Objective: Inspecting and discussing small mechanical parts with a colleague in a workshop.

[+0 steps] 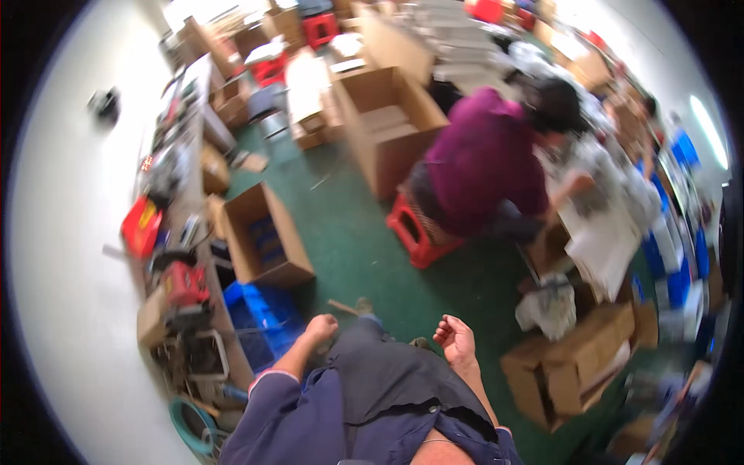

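Observation:
My left hand (320, 328) hangs in front of my dark trousers, its fingers curled in and nothing visible in them. It is nearest to a blue plastic crate (271, 314) on the floor. On the other side my right hand (456, 339) is held up over the green floor, fingers bent toward the palm, with nothing seen in it. Both hands are apart from every object. Just beyond the crate stands an open cardboard box (291, 244) with blue things inside.
A co-worker in a purple top (484, 163) sits on a red stool (418, 232) ahead to the right. A large open carton (372, 155) stands beyond. Along the left wall runs a bench with a red machine (186, 283). Cardboard boxes (573, 360) lie at right.

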Motion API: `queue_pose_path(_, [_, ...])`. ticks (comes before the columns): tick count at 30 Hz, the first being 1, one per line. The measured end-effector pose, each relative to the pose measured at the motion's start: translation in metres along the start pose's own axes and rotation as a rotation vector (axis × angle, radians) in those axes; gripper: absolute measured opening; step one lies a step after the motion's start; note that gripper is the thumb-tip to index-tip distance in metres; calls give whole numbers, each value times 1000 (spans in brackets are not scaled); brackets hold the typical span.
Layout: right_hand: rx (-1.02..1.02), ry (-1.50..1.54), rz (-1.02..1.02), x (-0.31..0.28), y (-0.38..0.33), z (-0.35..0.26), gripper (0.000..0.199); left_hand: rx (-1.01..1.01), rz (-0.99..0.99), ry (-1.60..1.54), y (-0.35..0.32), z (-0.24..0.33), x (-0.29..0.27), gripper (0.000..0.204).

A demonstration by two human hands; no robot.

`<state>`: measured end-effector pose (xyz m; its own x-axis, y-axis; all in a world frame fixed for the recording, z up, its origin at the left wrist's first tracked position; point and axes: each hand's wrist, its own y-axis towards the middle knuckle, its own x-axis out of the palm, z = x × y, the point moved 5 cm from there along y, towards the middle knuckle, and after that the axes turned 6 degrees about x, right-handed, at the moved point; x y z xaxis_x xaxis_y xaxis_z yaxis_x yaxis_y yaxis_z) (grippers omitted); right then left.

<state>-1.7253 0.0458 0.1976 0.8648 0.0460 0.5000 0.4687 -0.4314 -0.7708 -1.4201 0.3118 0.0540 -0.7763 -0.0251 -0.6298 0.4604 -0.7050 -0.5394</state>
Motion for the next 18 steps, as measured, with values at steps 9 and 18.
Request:
queue_pose_path(9, [224,-375,-173,199,87,50,9,-360,194,-277,-43,-125,-59,30])
queue_pose_path(18, [430,-809,-328,367,168,113,13,-445,540,-615,-48,-183,-85,27])
